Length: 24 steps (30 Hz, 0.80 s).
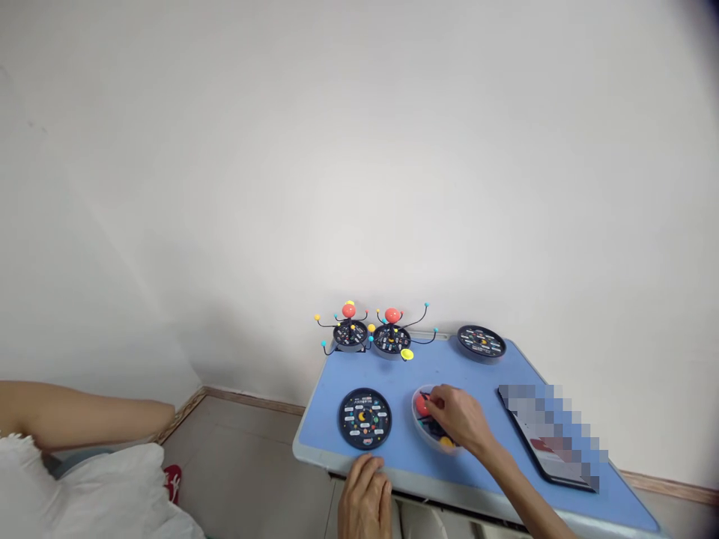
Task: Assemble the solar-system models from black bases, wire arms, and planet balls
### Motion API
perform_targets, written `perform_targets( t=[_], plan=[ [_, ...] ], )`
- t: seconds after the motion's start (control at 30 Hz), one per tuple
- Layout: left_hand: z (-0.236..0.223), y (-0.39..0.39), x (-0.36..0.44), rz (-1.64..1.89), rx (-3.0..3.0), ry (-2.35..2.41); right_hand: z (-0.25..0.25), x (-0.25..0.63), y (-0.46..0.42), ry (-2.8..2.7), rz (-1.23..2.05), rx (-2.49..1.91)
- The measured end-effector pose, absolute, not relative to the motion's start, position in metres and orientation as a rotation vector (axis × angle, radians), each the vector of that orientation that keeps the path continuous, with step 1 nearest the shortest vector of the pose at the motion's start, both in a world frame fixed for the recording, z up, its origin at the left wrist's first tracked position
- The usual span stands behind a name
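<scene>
My right hand [459,414] bends over a clear round tub [422,436] on the blue table [404,374], fingertips bunched beside a glossy red ball [422,405] — I cannot tell whether they pinch anything. The tub also holds dark pieces and, at its near side, an orange-yellow piece [447,442]. My left hand [366,498] lies palm down, fingers loosely outstretched, just nearer me than a black disc [365,428] — dark-faced, printed with white labels and coloured spots.
</scene>
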State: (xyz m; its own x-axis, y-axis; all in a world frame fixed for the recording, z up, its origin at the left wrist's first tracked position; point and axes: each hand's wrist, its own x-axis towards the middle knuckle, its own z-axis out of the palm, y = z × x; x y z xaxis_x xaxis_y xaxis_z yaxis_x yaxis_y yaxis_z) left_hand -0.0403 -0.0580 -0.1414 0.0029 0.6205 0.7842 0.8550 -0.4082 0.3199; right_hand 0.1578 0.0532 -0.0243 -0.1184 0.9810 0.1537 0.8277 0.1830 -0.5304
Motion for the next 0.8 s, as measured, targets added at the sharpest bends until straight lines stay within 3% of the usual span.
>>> perform_targets(
  t=[0.23, 0.53, 0.7, 0.8],
  plan=[
    [-0.128, -0.052, -0.033, -1.571, -1.884, -1.539, -0.014, 0.185, 0.045, -1.446, 0.877, -1.465],
    [-0.086, -0.064, 0.01, -2.003, -1.931, -1.496, -0.029, 0.13, -0.004, -0.914, 1.459, -1.071],
    [-0.093, -0.073, 0.0, -2.143, -1.853, -1.477, -0.041, 0.107, -0.029, -0.931, 1.627, -0.964],
    [-0.098, -0.083, -0.018, -2.248, -1.811, -1.542, -0.043, 0.11, -0.034, -1.137, 1.537, -0.969]
  ],
)
